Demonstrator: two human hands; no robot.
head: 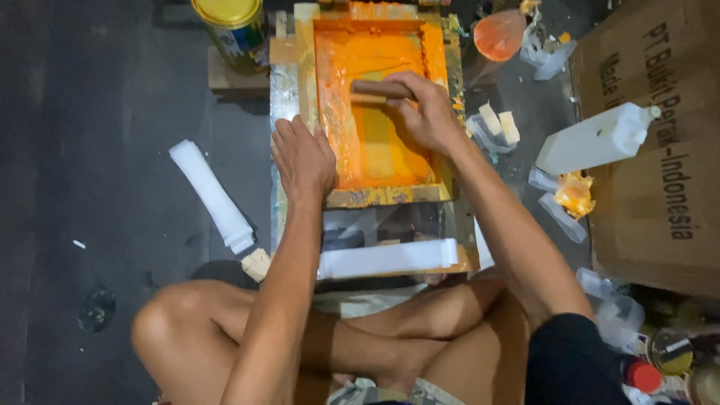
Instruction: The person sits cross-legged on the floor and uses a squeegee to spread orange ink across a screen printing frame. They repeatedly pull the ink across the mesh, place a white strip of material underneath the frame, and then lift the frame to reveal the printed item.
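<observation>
R hand (429, 112) clenched on brown wooden squeegee (379, 91) in orange-inked wooden-framed print screen (375, 196); L hand (302, 157) flat, ungripped, on frame's left edge.

The wooden screen frame (386, 196) looks rough and paint-caked, its mesh glossy with wet orange ink (375, 142). The squeegee (379, 90) handle is plain wood – matt. The tin can (234, 28) shines – metal lid – beside dull cardboard (660, 187) and a smooth white plastic bottle (596, 139).

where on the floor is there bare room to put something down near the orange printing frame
Bare dark floor lies left of the orange-inked wooden screen frame, beyond the white strip stack and below the yellow-lidded tin can. The right side is crowded: white plastic bottle, brown cardboard box, plastic scraps. Left hand and right hand occupy the frame.
</observation>
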